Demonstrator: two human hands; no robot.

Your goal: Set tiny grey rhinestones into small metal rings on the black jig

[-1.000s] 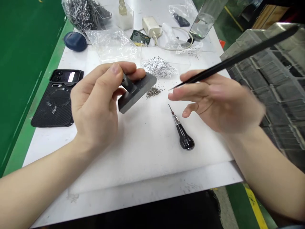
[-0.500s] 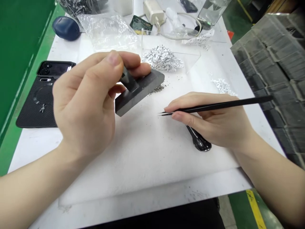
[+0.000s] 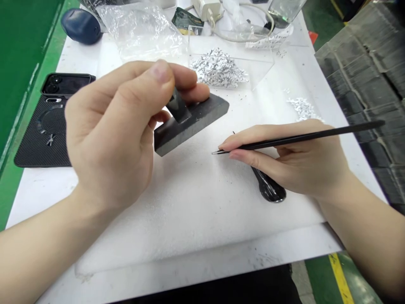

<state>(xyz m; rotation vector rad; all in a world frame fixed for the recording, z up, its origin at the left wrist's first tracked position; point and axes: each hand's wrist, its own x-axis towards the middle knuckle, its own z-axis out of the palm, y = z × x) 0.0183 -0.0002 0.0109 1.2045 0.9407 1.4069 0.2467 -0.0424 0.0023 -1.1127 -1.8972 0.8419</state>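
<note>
My left hand (image 3: 117, 126) is closed on a dark grey metal block (image 3: 193, 122) with a flat, angled bar and an upright part between thumb and fingers. The block is held tilted above the white work surface (image 3: 190, 211). In my right hand (image 3: 278, 156) is a pair of black tweezers (image 3: 303, 137), pinched so the fine tips nearly meet, just right of the block. Whether a tiny piece sits between the tips I cannot make out. Under my right hand lies a glossy black spoon-like tool (image 3: 270, 185), its upper part mostly hidden.
Behind the hands is a pile of small white-and-grey pieces (image 3: 220, 69) by a clear plastic tray (image 3: 262, 69). A smaller heap of white bits (image 3: 303, 109) lies right. A phone (image 3: 44, 126), a blue rounded object (image 3: 80, 26), a plastic bag (image 3: 142, 33) and a charger (image 3: 207, 9) surround them.
The tweezer tips have closed together. The metal block has shifted slightly right and now covers the dark specks. The view has moved a little.
</note>
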